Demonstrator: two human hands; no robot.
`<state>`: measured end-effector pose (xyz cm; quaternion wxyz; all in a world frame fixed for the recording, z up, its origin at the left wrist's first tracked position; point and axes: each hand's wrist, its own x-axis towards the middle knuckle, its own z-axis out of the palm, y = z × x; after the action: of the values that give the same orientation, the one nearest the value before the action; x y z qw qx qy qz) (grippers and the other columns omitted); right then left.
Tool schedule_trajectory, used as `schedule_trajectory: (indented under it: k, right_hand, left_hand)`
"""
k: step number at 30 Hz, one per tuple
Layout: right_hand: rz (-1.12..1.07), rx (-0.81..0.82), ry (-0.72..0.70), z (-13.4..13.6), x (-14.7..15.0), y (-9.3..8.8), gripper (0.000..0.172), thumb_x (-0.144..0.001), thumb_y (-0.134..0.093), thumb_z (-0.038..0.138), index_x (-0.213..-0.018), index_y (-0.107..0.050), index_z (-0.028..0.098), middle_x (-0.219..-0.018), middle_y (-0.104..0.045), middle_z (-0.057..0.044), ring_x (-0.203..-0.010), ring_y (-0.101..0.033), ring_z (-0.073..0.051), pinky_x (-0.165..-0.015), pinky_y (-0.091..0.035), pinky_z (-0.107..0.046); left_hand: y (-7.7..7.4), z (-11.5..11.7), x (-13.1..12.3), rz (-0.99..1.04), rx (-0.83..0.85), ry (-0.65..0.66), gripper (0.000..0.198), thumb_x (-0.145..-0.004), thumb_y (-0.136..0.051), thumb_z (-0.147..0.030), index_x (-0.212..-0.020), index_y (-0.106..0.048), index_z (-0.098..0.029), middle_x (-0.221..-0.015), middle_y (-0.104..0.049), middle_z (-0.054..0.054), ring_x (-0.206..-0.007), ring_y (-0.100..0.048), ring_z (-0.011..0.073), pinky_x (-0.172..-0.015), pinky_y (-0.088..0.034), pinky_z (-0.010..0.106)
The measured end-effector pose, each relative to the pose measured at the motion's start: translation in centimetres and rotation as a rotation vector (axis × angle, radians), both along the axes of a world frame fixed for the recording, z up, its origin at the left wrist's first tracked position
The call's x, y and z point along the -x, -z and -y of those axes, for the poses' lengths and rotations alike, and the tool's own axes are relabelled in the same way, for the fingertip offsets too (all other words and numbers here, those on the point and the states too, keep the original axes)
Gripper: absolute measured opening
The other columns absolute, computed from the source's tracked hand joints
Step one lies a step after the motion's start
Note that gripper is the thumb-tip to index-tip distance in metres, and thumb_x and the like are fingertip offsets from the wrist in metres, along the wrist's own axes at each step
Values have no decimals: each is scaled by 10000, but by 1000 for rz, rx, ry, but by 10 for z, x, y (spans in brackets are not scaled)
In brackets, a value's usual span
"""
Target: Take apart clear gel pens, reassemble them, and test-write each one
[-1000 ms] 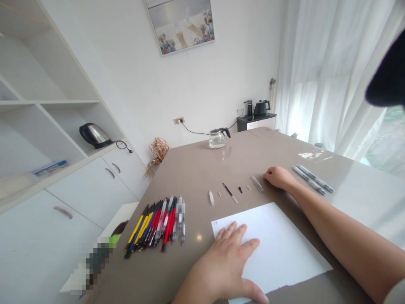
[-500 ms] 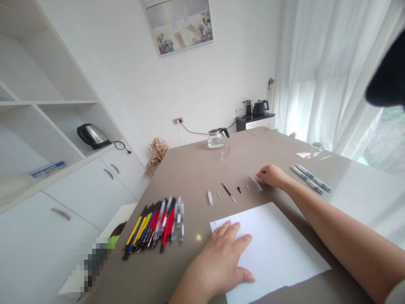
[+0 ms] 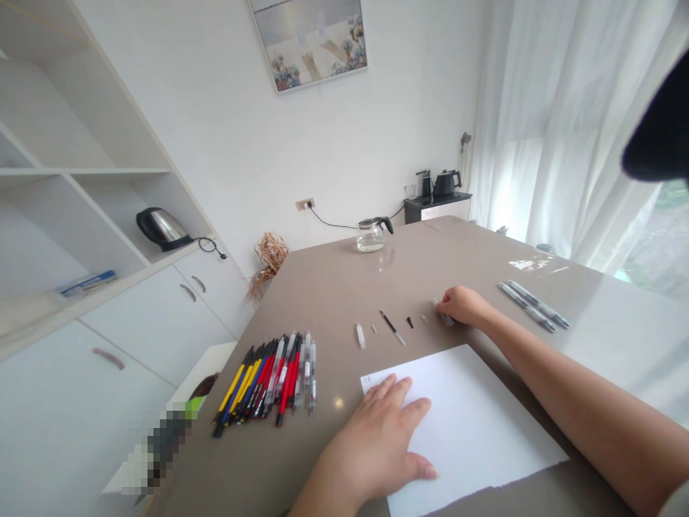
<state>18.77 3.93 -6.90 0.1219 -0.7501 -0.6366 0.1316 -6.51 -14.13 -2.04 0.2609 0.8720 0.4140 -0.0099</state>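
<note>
at lower left of centre, a fan of coloured pens [image 3: 269, 377] lies on the table [image 3: 323, 287]. to its right, at bottom centre, the left hand [image 3: 377, 445] rests flat and open, fingers spread, on the near-left corner of a white sheet of paper [image 3: 484, 431], holding nothing. above the sheet, mid-frame, runs a row of small pen parts: a clear cap [image 3: 359, 335], a thin refill [image 3: 391, 327], a black tip [image 3: 410, 322]. at the row's right end lies a clear pen barrel [image 3: 446, 317]; the right hand [image 3: 463, 307] curls its fingertips onto it, but a firm pinch cannot be told. further right lie grey pens [image 3: 532, 305].
</note>
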Motion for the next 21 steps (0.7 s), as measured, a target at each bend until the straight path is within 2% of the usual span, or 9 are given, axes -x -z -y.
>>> schedule_trajectory:
  k: [9,21]
  right_hand:
    - [46,-18,43,4,2,2,271,-612,-530,360,-782,-632,175,-796,-621,-98,-705,-569,-203,-544,-382,-250]
    - [49,6,23,6,6,0,298,-623,-522,339,-869,-612,198,-838,-610,-92,-772,-560,-213,-578,-384,-262]
  left_hand:
    - [-2,2,0,25,-5,-4,634,-649,-532,-509,-1217,-345,-298,-1361,-223,41,-1249,-98,260,-992,-154,435]
    - [-2,-1,3,48,-16,-20,552,-665,-519,-505,-1179,-400,-340,-1360,-228,7,-1247,-119,245,-994,-165,410]
